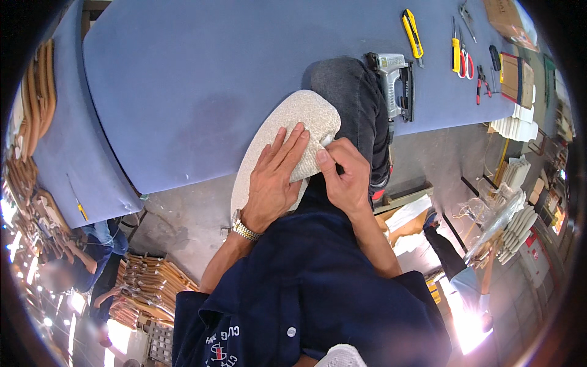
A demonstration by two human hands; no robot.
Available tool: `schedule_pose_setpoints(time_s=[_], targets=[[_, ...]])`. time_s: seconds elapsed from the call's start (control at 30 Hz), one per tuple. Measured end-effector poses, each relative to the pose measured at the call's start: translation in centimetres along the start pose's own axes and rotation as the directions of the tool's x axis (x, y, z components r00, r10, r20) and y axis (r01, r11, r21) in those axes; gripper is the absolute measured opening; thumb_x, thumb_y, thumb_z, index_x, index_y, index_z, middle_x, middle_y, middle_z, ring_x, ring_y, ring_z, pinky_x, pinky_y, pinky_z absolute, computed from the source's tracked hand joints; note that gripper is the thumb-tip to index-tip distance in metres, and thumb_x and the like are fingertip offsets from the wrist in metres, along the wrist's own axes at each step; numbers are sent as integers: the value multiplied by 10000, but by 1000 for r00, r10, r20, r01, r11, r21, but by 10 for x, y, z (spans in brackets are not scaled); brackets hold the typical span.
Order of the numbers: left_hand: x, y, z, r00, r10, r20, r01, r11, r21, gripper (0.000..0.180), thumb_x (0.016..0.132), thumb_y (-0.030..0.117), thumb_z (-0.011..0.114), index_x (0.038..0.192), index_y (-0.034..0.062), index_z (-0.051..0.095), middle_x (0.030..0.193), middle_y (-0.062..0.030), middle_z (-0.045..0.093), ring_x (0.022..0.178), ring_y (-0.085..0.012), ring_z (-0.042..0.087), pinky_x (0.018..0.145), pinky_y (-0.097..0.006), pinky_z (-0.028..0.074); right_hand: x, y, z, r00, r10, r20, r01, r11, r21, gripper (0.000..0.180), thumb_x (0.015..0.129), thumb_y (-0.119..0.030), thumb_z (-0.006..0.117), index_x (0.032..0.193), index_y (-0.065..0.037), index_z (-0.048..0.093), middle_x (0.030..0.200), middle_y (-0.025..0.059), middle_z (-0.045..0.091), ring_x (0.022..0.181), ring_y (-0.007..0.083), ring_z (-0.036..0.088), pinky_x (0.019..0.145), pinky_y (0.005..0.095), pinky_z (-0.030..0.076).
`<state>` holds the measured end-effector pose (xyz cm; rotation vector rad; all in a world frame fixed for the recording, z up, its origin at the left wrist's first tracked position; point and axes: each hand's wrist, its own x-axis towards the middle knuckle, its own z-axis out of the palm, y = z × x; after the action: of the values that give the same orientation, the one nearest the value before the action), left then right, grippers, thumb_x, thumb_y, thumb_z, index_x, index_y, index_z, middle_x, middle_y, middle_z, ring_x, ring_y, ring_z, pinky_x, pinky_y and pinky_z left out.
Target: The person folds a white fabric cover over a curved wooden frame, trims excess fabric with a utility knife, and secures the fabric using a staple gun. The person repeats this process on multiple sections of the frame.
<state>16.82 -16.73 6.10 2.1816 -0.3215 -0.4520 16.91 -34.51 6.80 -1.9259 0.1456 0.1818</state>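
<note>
Nearest the camera: the person's dark navy shirt [318, 293] with white buttons, forearms rising from it.

Left hand [276, 177]: wrist carries a metal-link watch [244, 227]. Palm lies flat on the cream, rough-textured upholstered pad [287, 144], fingers spread fairly wide and extended across the fabric, pressing it down rather than gripping it.

Right hand [345, 177]: fingers curled in close, thumb and forefinger pinched narrowly on a fold of the pad's fabric at its right edge. The fingertips of the two hands are just beside each other.

Pad position: oval, tilted, propped against the person's raised knee in grey trousers [354, 104], its upper end overlapping the near edge of the blue-covered worktable [202, 79], its lower end hanging over the concrete floor [177, 220].

Further out, on the table: a grey pneumatic stapler [394, 82] just beyond the knee; past it a yellow utility knife [413, 32], red-handled scissors [466, 61], and small hand tools near a cardboard box [516, 76].

Lower left: stacked wooden frames [150, 281] on the floor, another person's sleeve nearby.
</note>
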Motion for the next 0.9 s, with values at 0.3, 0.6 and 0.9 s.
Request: schedule_pose_setpoints(time_s=[0.3,0.6,0.9], targets=[[0,-2,5,994,-105,-7,103,988,-115,977,726,-43,739,1598,15,304,1624,-213,383,1475,-387,413,1195,-439,387,24,-33,-17,933,-254,256,350,810,-470,151,887,-124,739,823,-15,654,1327,110,655,840,253,593,780,377,486],[-4,1,12,997,-72,-15,72,997,-41,953,729,-18,769,1582,24,345,1643,-170,370,1503,-369,375,1218,-484,345,30,-35,-18,892,-203,405,411,738,-535,160,929,-198,674,959,-43,699,1134,71,730,902,266,621,782,410,477],[-4,1,12,997,-73,-2,72,997,-29,939,746,-19,730,1593,24,327,1660,-161,341,1528,-365,330,1216,-535,327,51,-29,-40,921,-220,320,358,802,-478,583,836,-456,802,1237,-53,677,1455,181,585,1171,393,613,997,465,482]])
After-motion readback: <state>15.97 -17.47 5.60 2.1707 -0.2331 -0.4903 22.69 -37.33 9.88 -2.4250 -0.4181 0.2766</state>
